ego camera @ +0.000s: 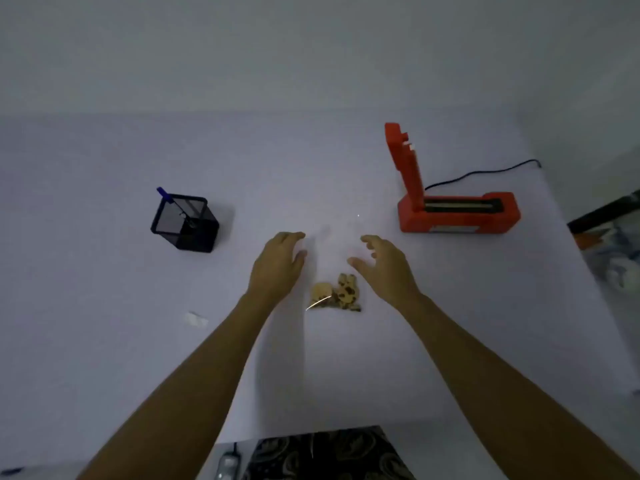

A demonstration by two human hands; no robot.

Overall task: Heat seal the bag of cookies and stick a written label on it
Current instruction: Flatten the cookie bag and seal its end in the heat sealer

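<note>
Both the left hand point(277, 265) and the right hand point(382, 268) hover open with fingers loosely curled, holding nothing, on either side of the clear bag of cookies point(337, 294) lying on the white table point(104, 341). No writing is legible anywhere. Farther out, an open red heat sealer point(453, 213) sits to the right and a black pen holder point(185, 223) to the left, with a small white label point(195, 319) near the left forearm.

White table point(104, 341) with cookie bag point(336, 294), red sealer point(457, 216), black pen holder point(185, 223), paper label point(196, 319).

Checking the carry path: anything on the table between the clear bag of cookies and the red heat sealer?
Head view: only the right hand hangs between the clear bag of cookies and the red heat sealer; the white tabletop there is bare.
</note>
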